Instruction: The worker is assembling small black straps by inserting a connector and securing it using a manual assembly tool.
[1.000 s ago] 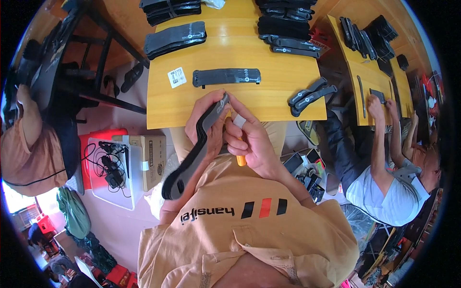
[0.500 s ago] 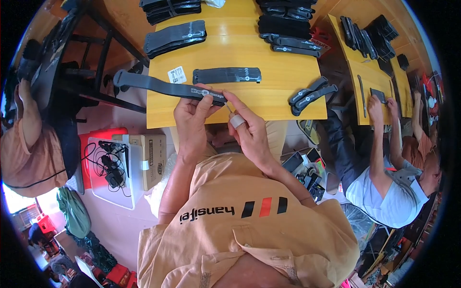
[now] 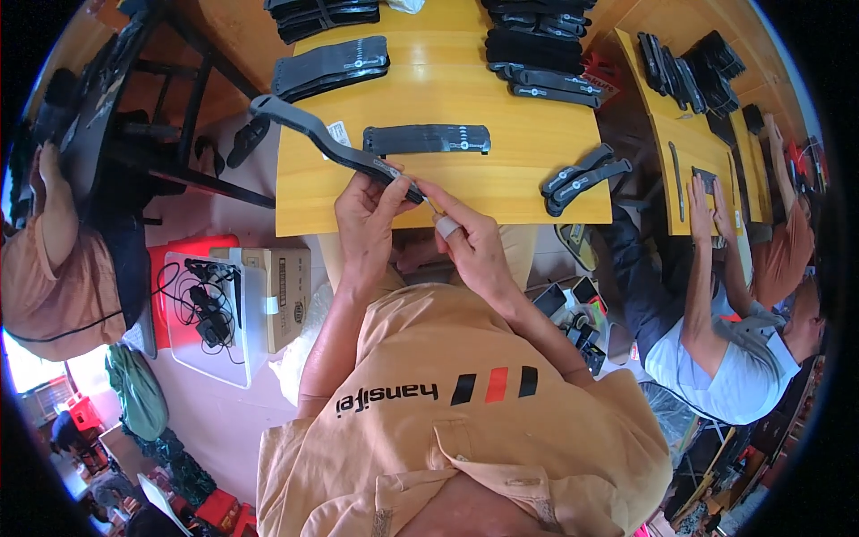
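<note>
A long black strap (image 3: 327,141) with pale printing near its lower end slants up and left over the table's front edge. My left hand (image 3: 365,228) pinches that lower end between thumb and fingers. Close by, my right hand (image 3: 480,251) is closed around a thin tool (image 3: 430,205), whose narrow metal tip meets the strap's end; most of the tool is hidden in the fingers. A pale band (image 3: 446,227) wraps one right finger. Just beyond lies a flat row of black straps (image 3: 420,140), and two or three looped straps (image 3: 582,182) rest at the right.
Stacks of black straps (image 3: 331,67) (image 3: 537,49) stand farther back on the yellow table (image 3: 447,192). A white label (image 3: 338,133) lies partly behind the held strap. Left below are a clear bin (image 3: 210,358) of cables and a carton (image 3: 291,304). Co-workers sit at both sides.
The held strap has tilted, its lower end dropping toward me and its free end rising right. My hands moved slightly right and down. The right co-worker's hands have come together flat.
</note>
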`<action>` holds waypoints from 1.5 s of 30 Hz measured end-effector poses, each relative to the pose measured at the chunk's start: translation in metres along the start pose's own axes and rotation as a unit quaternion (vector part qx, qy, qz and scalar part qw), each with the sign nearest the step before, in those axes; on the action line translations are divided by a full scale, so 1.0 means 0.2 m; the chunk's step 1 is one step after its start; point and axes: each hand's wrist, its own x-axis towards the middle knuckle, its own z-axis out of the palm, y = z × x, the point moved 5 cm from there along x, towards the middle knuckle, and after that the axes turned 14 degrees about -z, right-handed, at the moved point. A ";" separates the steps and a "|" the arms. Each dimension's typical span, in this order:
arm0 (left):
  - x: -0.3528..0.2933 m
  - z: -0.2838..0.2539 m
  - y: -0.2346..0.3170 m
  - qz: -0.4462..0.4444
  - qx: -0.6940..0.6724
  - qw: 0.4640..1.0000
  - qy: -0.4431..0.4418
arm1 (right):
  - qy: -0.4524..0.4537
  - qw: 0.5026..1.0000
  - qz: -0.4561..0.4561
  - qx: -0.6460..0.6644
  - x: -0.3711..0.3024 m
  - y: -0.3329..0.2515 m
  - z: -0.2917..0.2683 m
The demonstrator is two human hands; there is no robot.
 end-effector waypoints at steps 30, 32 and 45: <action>-0.03 0.02 0.00 -0.063 0.192 0.965 -0.168 | -0.104 0.867 0.267 0.408 -0.05 0.00 -0.09; -0.03 0.01 -0.01 -0.066 0.121 0.975 -0.177 | -0.103 0.858 0.274 0.422 -0.03 -0.02 -0.08; -0.04 0.05 -0.02 -0.067 0.108 0.984 -0.121 | -0.039 0.997 -0.025 0.059 0.04 -0.04 -0.14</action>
